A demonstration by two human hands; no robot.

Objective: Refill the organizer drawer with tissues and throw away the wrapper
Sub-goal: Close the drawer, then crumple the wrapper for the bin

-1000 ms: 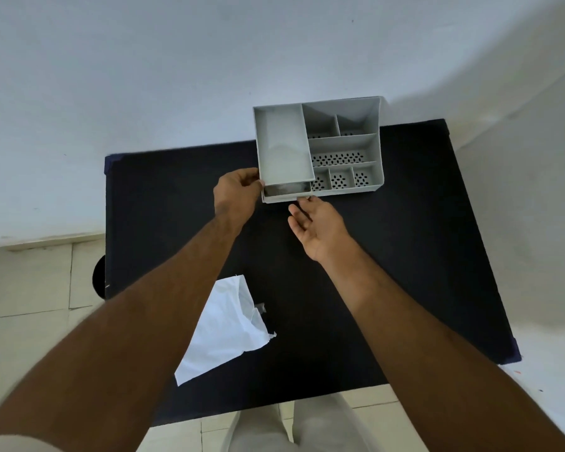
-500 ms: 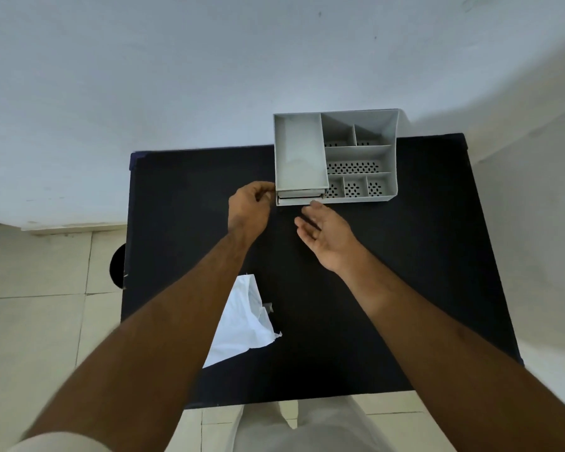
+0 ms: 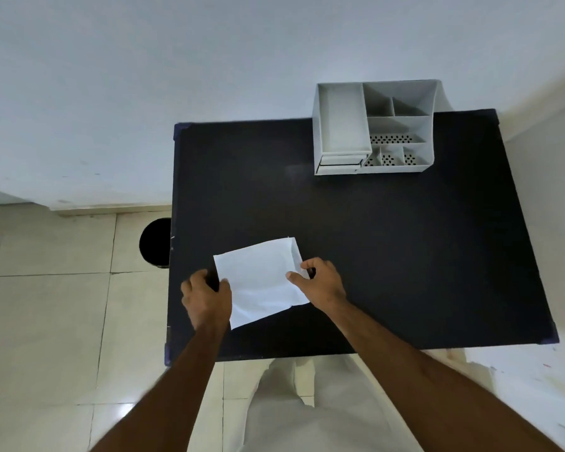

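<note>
Now two hands, left [image 3: 207, 300], right [image 3: 320, 282], gripping one white wrapper [image 3: 261, 282], one organizer [image 3: 374, 127]

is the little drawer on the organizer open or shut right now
Shut or nearly: the drawer front sits about flush with the grey organizer face.

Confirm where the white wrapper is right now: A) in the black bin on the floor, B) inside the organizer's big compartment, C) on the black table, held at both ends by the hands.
C: the white wrapper lies on the black table, left hand and right hand gripping opposite ends.
</note>
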